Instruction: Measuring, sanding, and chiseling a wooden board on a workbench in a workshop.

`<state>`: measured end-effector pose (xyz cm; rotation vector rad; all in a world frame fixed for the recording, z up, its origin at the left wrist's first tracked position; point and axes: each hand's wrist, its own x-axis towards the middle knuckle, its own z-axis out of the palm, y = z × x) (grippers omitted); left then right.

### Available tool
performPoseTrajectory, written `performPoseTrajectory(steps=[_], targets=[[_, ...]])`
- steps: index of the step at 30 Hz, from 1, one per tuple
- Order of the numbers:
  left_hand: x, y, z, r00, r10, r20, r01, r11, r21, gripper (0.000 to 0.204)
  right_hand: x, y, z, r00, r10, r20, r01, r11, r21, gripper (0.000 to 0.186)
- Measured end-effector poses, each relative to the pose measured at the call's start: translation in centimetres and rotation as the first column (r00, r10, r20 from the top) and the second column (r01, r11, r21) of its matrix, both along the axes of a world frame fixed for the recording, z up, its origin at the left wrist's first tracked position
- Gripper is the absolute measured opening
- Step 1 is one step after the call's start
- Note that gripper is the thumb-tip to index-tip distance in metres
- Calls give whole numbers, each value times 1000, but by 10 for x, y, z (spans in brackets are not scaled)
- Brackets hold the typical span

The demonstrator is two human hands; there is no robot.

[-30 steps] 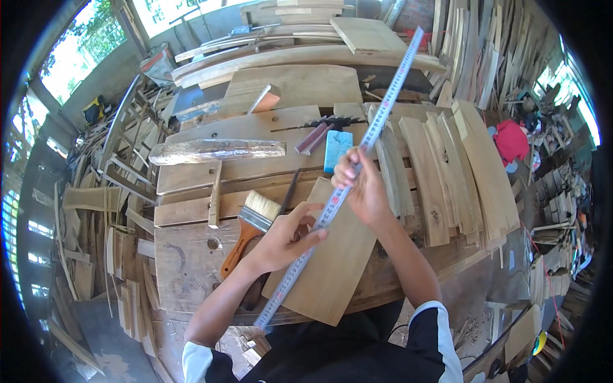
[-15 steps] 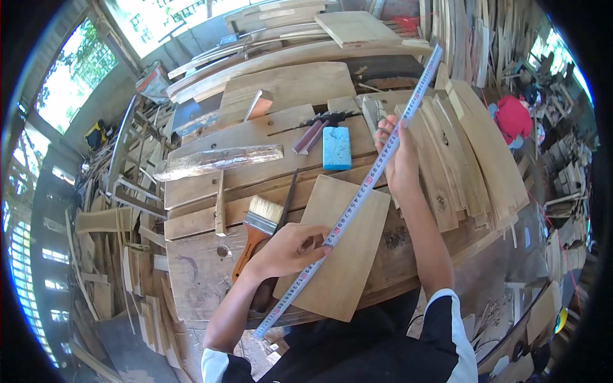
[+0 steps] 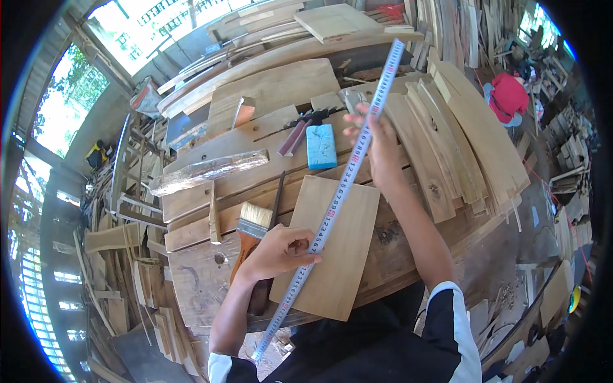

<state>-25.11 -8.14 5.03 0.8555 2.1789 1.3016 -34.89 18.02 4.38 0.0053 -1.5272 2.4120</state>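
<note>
A long pale metal measuring rule [image 3: 338, 198] slants across a rectangular board [image 3: 354, 236] on the workbench, its lower end past the front edge. My left hand [image 3: 274, 252] is closed on the rule above that board. My right hand [image 3: 382, 147] holds the rule higher up between thumb and index finger, other fingers loosely spread. Left of the board lie a wide brush [image 3: 254, 220] with orange handle and a thin dark tool [image 3: 278, 198]. Beyond it sit a light blue block [image 3: 321, 145] and two purplish sticks [image 3: 294, 137].
Stacked planks [image 3: 434, 153] fill the bench's right side, more boards [image 3: 268, 86] the back. A log piece [image 3: 211, 171] lies left. Wood scraps [image 3: 121, 268] and a slatted frame [image 3: 131, 172] surround the bench. A red-clad shape, possibly a person [image 3: 507, 99], is at right.
My right hand has moved up along the rule, its fingers loosening. The rule shifted right, then back left, and its lower end now reaches further down past the bench edge.
</note>
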Motion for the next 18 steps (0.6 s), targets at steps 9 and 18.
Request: performPoseTrajectory(steps=[9, 18], targets=[[2, 5, 7, 994, 14, -112, -16, 1000, -14, 35, -4, 7, 0, 996, -90, -12, 90, 990, 108, 36], [-3, 6, 5, 973, -11, -230, -4, 998, -67, 40, -8, 12, -2, 995, -101, -18, 103, 976, 191, 29]])
